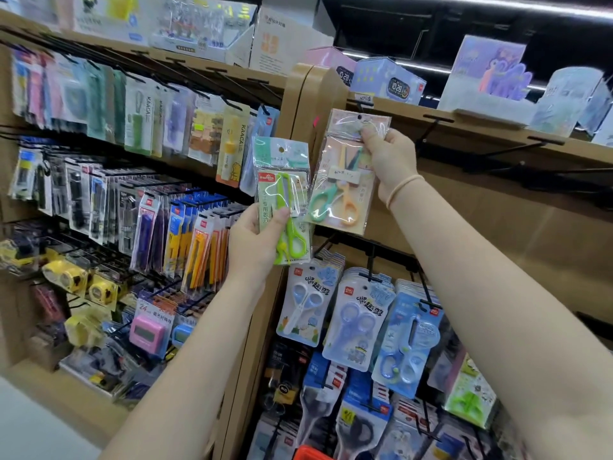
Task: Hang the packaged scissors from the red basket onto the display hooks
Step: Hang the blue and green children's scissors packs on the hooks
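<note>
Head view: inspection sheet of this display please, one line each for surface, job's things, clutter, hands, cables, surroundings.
Surface: brown display panel, upper hooks bare, lower row stocked.
Job's things: green scissors pack and green-and-orange scissors pack, both off the hooks; red basket only an edge at the bottom.
Clutter: hung blue scissors packs below; pens and tape measures on the rack to the left.
Hands: left hand grips the green pack's lower part; right hand pinches the other pack's top, raised toward the upper hooks.
Cables: nothing seen.
Surroundings: boxed digital clocks on the top shelf.
</note>
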A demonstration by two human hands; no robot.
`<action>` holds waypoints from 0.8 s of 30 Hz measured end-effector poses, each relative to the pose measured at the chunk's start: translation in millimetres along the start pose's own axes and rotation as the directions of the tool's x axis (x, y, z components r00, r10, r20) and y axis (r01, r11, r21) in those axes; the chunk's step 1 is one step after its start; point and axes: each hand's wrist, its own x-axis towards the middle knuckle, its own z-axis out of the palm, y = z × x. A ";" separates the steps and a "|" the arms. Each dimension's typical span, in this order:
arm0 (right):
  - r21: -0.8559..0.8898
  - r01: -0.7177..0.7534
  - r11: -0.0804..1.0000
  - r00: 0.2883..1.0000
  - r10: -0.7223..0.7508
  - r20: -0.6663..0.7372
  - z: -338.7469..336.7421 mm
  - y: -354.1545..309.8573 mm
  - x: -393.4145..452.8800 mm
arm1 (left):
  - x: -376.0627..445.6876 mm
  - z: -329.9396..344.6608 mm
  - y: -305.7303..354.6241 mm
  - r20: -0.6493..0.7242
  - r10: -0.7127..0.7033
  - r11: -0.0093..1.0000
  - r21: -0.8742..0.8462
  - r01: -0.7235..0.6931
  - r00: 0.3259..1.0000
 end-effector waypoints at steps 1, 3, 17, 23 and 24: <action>-0.014 -0.003 1.000 1.000 0.003 -0.005 1.2 0.2 1.9 | -0.1 -1.0 0.1 -0.004 0.003 1.000 0.005 -0.003 1.000; -0.052 -0.012 0.999 1.000 0.011 -0.019 3.7 1.3 4.5 | 0.4 -3.2 0.2 -0.010 0.018 1.000 0.006 -0.018 1.000; -0.105 -0.016 0.994 1.000 0.015 -0.015 8.6 3.6 3.6 | 2.3 -10.2 -0.6 -0.047 0.033 0.999 -0.025 -0.035 0.998; -0.111 0.001 0.994 0.996 -0.011 -0.092 7.1 2.8 2.5 | 2.0 -11.4 0.9 -0.041 0.027 0.999 -0.031 -0.028 0.999; -0.124 0.005 0.992 0.995 -0.017 -0.094 7.1 3.0 2.3 | 2.1 -11.4 1.2 -0.041 0.026 0.999 -0.031 -0.027 0.999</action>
